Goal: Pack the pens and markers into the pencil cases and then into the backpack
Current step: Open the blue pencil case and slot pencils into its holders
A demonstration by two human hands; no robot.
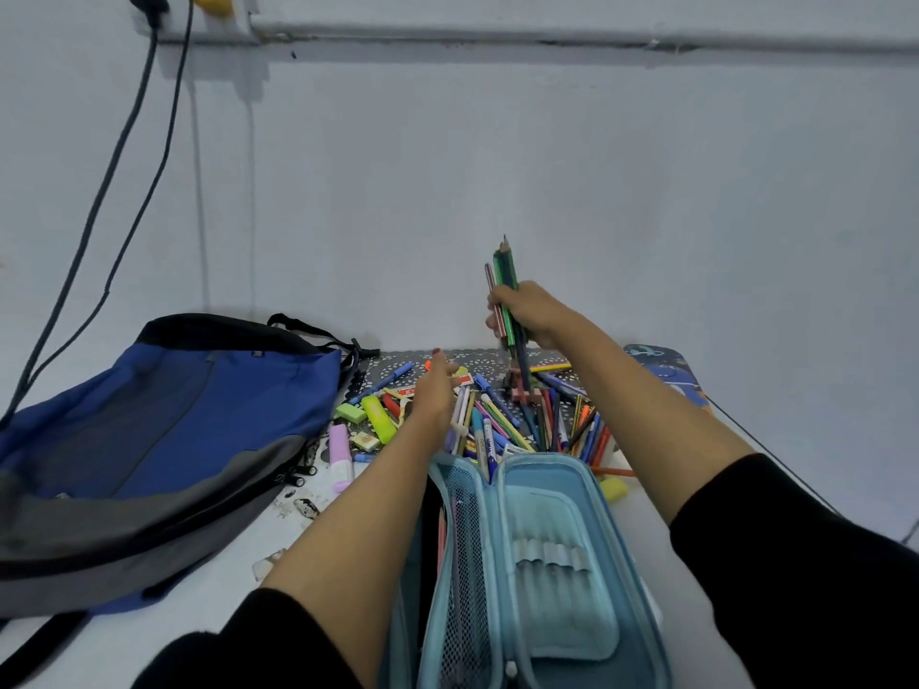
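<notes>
I judge packing barely begun: my right hand is clamped on a bundle of coloured pencils, my left hand reaches into the loose pile of pens and markers on the white table, grip unclear. One open light-blue fabric pencil case holds a few; one blue-grey backpack waits beside it.

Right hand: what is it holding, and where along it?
The right hand grips a bundle of coloured pencils around their middle, points up.
</notes>
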